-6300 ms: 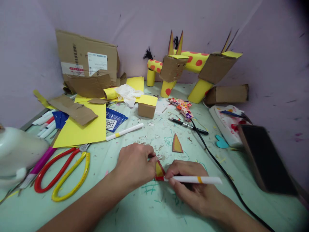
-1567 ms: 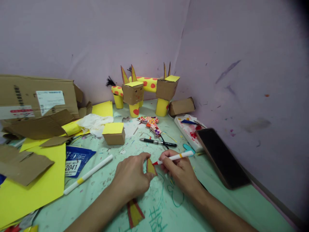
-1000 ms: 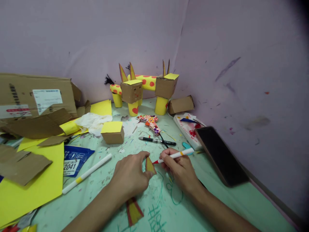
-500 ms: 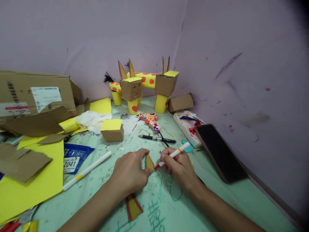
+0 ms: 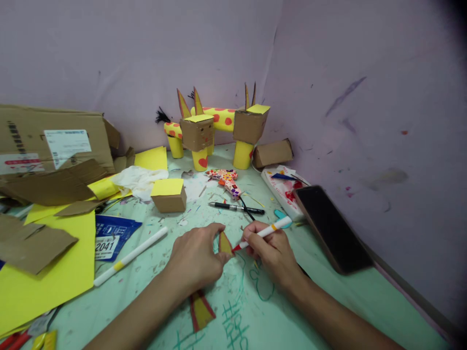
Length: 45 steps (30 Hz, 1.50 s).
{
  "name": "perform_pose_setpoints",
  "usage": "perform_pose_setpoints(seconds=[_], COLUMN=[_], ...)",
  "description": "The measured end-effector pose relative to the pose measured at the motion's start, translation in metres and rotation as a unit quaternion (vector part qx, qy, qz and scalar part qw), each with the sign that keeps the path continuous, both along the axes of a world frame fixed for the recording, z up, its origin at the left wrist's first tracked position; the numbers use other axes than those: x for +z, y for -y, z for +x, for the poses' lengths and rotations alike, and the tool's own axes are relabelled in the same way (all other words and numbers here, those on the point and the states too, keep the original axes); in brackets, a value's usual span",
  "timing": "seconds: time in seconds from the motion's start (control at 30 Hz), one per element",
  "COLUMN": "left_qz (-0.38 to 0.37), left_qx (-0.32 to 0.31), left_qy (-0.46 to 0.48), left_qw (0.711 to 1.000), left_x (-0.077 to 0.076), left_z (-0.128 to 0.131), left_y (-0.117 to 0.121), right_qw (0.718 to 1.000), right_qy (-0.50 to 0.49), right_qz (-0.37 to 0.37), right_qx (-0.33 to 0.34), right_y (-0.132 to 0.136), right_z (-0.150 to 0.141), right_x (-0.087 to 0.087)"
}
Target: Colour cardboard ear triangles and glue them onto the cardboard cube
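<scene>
My right hand (image 5: 272,250) is closed round a white marker (image 5: 272,227) with a yellow band. Its red tip meets the right edge of a small triangular cardboard piece (image 5: 225,244), yellowish brown with a red-edged side. My left hand (image 5: 199,253) holds that piece against the green tabletop between thumb and index finger, hiding part of it. Below the left wrist lies a second cardboard triangle (image 5: 201,313) with red borders, its upper end partly covered. Left of my hands, a second white marker (image 5: 131,255) with a yellow band lies on the table.
Two cardboard giraffe-like figures (image 5: 199,133) stand at the back. A small yellow-topped box (image 5: 170,197), a black pen (image 5: 237,208) and a patterned glue gun (image 5: 226,181) lie in front. A phone (image 5: 332,228) is right; yellow paper (image 5: 73,291) and a big carton (image 5: 73,138) are left.
The marker tip has shifted slightly up and left along the triangle's edge, and the pen leans a little lower. My left hand keeps its hold, and the whole view has moved slightly.
</scene>
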<state>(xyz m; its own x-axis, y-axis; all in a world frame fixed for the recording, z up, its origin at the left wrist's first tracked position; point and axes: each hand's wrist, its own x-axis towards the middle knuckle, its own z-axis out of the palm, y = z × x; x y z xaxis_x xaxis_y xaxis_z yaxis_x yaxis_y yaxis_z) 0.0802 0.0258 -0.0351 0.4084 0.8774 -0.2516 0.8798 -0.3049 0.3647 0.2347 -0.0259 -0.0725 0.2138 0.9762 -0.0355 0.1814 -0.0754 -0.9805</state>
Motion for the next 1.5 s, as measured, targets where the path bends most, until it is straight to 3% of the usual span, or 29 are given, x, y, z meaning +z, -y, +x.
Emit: perform_pose_setpoints(seconds=[0.4, 0.53, 0.6, 0.7, 0.97, 1.5], left_qz=[-0.004, -0.052, -0.060, -0.035, 0.052, 0.066], left_qx=[-0.005, -0.011, 0.016, 0.064, 0.090, 0.094], left_qy=[0.016, 0.141, 0.199, 0.214, 0.152, 0.053], left_qw=[1.000, 0.989, 0.978, 0.974, 0.983, 0.992], left_x=[0.000, 0.001, 0.000, -0.003, -0.016, -0.016], left_z=[-0.002, -0.008, -0.010, -0.013, -0.007, 0.000], left_y=[-0.001, -0.011, -0.017, -0.024, -0.027, -0.030], right_qw=[1.000, 1.000, 1.000, 0.999, 0.998, 0.994], right_qy=[0.011, -0.003, -0.012, -0.016, 0.042, 0.094], right_qz=[0.005, 0.004, 0.009, 0.030, 0.045, 0.031], right_qx=[0.005, -0.016, -0.027, -0.038, 0.009, 0.041], right_y=[0.000, -0.001, -0.001, -0.002, -0.005, -0.004], right_z=[-0.001, -0.002, -0.003, -0.004, -0.009, -0.007], right_x=[-0.001, -0.001, 0.000, 0.000, -0.003, -0.004])
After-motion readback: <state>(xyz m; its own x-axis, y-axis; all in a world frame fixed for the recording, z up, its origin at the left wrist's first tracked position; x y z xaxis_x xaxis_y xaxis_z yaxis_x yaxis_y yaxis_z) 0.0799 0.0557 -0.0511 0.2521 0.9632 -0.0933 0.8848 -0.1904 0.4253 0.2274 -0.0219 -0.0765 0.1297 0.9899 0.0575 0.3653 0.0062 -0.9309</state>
